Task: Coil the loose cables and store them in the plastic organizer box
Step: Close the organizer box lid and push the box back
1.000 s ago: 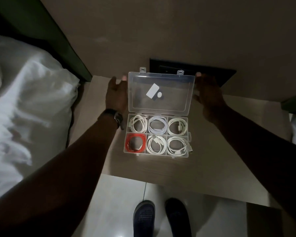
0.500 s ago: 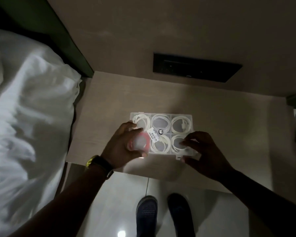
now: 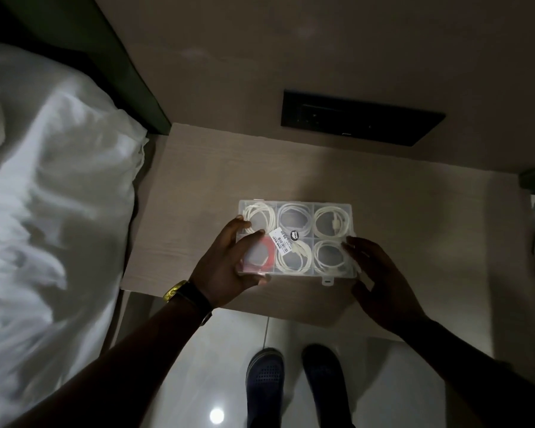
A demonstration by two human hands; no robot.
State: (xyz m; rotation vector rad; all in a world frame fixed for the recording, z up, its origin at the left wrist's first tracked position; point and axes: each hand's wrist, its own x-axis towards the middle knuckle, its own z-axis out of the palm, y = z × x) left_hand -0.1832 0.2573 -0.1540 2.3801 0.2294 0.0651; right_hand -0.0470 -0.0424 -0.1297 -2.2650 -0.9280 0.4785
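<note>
Swinging shut a second ago, the lid sat flat between both hands, left hand gripping the organizer box, right hand loose beside it; cables looked stored.

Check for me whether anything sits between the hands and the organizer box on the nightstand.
Nothing visible does. The left hand already grips the organizer box at its left end, thumb on the closed lid. The right hand is at the box's right edge; actual contact there is hard to tell.
</note>
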